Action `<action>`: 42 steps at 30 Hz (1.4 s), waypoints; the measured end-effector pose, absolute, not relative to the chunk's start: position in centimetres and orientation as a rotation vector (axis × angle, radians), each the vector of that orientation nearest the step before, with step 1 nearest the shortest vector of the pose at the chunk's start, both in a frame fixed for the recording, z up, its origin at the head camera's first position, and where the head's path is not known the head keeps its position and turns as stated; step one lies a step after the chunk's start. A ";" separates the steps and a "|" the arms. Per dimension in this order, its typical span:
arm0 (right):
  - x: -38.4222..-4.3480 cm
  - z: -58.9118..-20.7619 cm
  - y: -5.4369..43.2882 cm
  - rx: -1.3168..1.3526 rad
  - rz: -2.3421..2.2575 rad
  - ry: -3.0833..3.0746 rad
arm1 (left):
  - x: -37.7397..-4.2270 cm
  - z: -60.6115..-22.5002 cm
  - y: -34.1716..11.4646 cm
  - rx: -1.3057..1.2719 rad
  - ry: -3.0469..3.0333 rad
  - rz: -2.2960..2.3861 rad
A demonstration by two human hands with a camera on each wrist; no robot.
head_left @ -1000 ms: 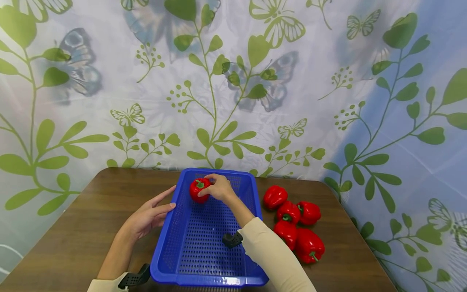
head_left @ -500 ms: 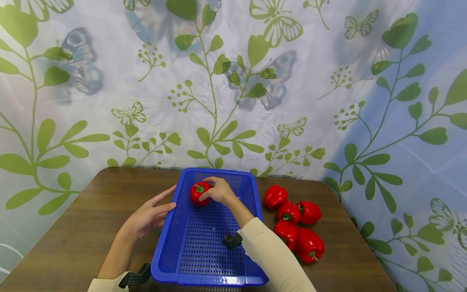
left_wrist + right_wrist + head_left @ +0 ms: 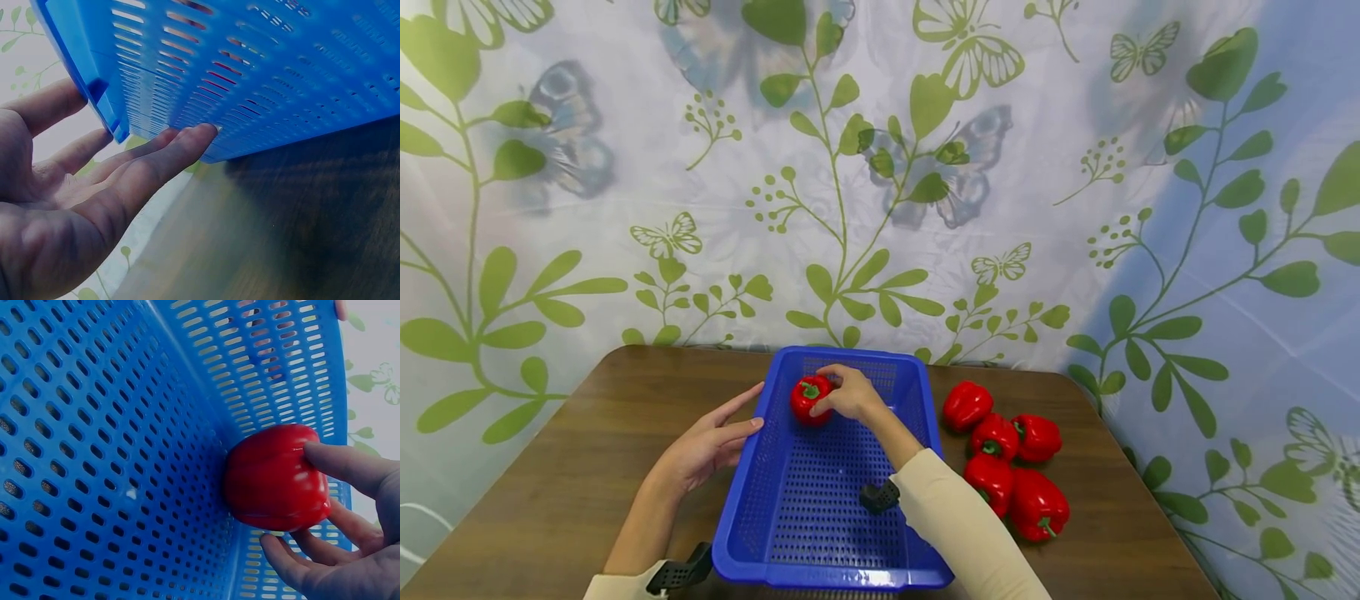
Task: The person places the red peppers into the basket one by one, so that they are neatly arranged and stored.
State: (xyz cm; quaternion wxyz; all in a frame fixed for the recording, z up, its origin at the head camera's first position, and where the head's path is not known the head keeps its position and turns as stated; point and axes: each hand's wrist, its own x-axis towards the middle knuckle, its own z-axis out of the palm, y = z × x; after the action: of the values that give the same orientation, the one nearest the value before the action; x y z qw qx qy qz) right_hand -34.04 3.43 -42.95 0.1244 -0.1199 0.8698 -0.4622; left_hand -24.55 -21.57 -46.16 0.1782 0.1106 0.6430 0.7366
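Observation:
A red bell pepper [image 3: 810,402] with a green stem stands upright in the far left corner of a blue perforated basket [image 3: 835,575]. My right hand [image 3: 848,395] holds it from the right, its thumb on the near side. In the right wrist view the pepper [image 3: 275,478] lies against the basket floor and wall, with the thumb and fingers on it. My left hand [image 3: 707,446] is at the basket's left side, its fingers extended. Seen from the left wrist, the fingers [image 3: 169,153] touch or nearly touch the outer wall, and others reach the rim.
Several red bell peppers [image 3: 992,479] lie in a cluster on the brown wooden table [image 3: 587,467], just right of the basket. A curtain [image 3: 865,167] with leaves and butterflies hangs behind the table's far edge.
My right hand and the bell pepper have moved slightly down and nearer within the basket's far left corner. The left hand and the other peppers keep their places.

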 end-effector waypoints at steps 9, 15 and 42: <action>-34.1 -42.7 3.5 -0.356 -1.335 2.572 | -24.5 -46.2 -21.6 0.315 1.829 2.083; -33.9 -41.8 3.5 -0.346 -1.352 2.589 | -24.5 -46.1 -21.6 0.329 1.826 2.088; -31.7 -35.8 8.3 -0.453 -1.355 2.550 | -24.6 -46.6 -21.9 0.456 1.866 2.048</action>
State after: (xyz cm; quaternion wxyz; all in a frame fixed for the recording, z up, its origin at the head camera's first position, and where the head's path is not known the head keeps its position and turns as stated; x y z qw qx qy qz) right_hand -31.72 8.30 -35.80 0.1091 -0.1540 0.8671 -0.4609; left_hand -24.63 -21.89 -46.63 0.1663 0.1600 0.6554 0.7192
